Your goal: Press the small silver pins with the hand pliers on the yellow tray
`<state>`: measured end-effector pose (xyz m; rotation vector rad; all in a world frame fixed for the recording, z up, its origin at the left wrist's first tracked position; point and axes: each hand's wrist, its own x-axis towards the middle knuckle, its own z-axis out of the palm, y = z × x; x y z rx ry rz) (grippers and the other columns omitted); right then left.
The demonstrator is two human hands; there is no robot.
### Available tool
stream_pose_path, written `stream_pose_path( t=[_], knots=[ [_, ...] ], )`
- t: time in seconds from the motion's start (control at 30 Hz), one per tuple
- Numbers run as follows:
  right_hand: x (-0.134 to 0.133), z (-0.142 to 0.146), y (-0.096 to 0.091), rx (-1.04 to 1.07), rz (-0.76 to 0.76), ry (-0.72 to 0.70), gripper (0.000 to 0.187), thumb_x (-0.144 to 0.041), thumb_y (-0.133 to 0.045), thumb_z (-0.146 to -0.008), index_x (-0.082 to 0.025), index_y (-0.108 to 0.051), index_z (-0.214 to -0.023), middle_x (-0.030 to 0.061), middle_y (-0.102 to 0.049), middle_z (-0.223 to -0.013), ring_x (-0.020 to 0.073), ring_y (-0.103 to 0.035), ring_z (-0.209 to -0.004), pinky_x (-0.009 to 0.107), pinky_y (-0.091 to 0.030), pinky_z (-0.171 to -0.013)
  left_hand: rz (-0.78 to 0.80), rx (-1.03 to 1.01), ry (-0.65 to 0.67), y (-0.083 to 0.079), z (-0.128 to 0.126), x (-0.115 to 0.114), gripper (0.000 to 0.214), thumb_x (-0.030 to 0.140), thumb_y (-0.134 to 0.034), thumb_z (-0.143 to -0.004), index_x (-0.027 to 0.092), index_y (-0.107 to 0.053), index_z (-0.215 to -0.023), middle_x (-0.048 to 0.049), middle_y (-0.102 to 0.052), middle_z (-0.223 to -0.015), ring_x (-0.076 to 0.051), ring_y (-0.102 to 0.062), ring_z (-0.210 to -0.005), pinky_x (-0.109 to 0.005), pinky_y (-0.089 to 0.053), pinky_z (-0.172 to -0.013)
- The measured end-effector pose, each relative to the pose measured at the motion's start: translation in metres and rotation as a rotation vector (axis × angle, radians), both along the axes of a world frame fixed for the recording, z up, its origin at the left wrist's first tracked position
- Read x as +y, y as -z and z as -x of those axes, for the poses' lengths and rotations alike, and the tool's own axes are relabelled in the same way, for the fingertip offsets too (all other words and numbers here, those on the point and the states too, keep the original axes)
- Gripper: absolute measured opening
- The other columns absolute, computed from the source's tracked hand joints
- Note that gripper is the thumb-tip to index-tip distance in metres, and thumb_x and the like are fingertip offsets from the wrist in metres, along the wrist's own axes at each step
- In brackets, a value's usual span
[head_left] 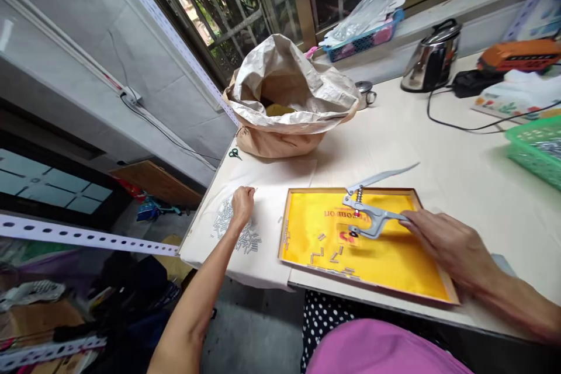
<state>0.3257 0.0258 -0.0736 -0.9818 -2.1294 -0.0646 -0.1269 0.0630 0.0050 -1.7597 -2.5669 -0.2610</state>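
Above the table (390, 140), pliers (377, 220) jut leftward from the clasping right grip (453, 243), hold of left grip (242, 204) unclear.

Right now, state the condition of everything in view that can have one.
Pliers, handles spread, jaws open
Right hand, closed on the pliers
Left hand, fingers pinched together
Small grey pieces, heaped loosely
Tray, flat, loose pieces inside
Sack, upright, top open
Kettle, upright, lid closed
Green basket, partly filled
Scissors, too small to tell

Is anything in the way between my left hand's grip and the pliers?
Just the low left tray rim; nothing taller shows between the left hand's grip, by the pile of small pieces, and the pliers.
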Motion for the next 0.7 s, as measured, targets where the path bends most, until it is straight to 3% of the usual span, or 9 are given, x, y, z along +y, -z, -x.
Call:
stream_pose_path(
  t=[0.2, 0.37, 0.57, 0.63, 0.7],
  knots=[
    [-0.011, 0.009, -0.005, -0.054, -0.044, -0.020, 0.019, -0.030, -0.045, -0.101, -0.019, -0.060, -0.102, 0.0052, -0.067, -0.083, 0.0185, -0.057, -0.068, 0.033, -0.043, -0.067, 0.126, 0.139, 0.018, 0.034, 0.023, 0.026, 0.030, 0.020, -0.043, -0.093, 0.013, -0.072, -0.097, -0.0172, -0.064, -0.110, -0.028, -0.054, -0.110, -0.033, -0.043, -0.082],
    [-0.014, 0.023, -0.014, -0.055, -0.023, -0.026, 0.016, -0.025, -0.046, -0.100, -0.020, -0.061, -0.103, 0.0040, -0.066, -0.078, 0.0177, -0.059, -0.067, 0.033, -0.043, -0.068, 0.202, 0.200, 0.056, 0.046, 0.027, 0.045, 0.032, 0.009, -0.037, -0.091, 0.011, -0.068, -0.094, -0.0196, -0.061, -0.110, -0.030, -0.051, -0.112, -0.034, -0.044, -0.080],
    [-0.011, 0.034, -0.015, -0.119, 0.042, 0.023, 0.017, -0.023, -0.046, -0.100, -0.019, -0.062, -0.097, 0.0024, -0.064, -0.073, 0.0156, -0.057, -0.066, 0.031, -0.039, -0.066, 0.234, 0.231, 0.144, 0.038, 0.025, 0.037, 0.030, 0.009, -0.037, -0.091, 0.014, -0.067, -0.092, -0.0199, -0.061, -0.114, -0.032, -0.048, -0.118, -0.037, -0.045, -0.083],
    [-0.010, 0.036, -0.015, -0.153, 0.034, 0.041, 0.018, -0.022, -0.045, -0.100, -0.018, -0.062, -0.096, 0.0015, -0.061, -0.071, 0.0146, -0.054, -0.065, 0.030, -0.038, -0.067, 0.131, 0.190, 0.143, 0.028, 0.016, 0.028, 0.028, 0.016, -0.040, -0.093, 0.015, -0.068, -0.093, -0.0178, -0.064, -0.112, -0.031, -0.050, -0.116, -0.036, -0.045, -0.085],
    [-0.009, 0.037, -0.016, -0.189, 0.016, 0.052, 0.019, -0.022, -0.044, -0.101, -0.018, -0.061, -0.093, 0.0002, -0.057, -0.068, 0.0136, -0.051, -0.063, 0.030, -0.036, -0.068, -0.041, 0.013, 0.111, 0.015, -0.005, 0.014, 0.024, 0.025, -0.046, -0.092, 0.016, -0.069, -0.093, -0.0131, -0.069, -0.103, -0.027, -0.058, -0.105, -0.034, -0.046, -0.086]
  ],
)
